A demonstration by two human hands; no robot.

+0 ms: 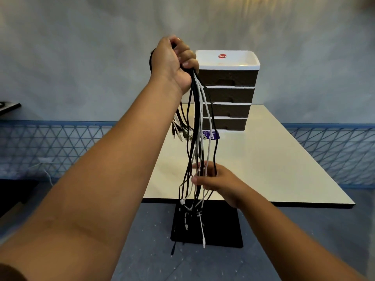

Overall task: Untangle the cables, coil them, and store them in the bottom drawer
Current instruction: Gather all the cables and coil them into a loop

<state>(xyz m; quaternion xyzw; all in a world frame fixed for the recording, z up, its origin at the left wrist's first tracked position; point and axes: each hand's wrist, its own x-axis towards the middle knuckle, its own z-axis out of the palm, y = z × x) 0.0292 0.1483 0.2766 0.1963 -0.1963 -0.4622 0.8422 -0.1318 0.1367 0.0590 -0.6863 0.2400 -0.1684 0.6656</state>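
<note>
Head view: left hand (172, 61) raised high, fist clenched round top of bundle of black and white cables (199, 126), which hangs straight down in front of table (263, 165), plug ends dangling below table edge. Right hand (215, 180) lower, fingers curled among hanging strands, pinching a few. Four-drawer organiser (228, 92) at far end of table, white tray top, all dark drawers closed, bottom drawer (225, 123) included. Purple label (211, 135) at its foot
</note>
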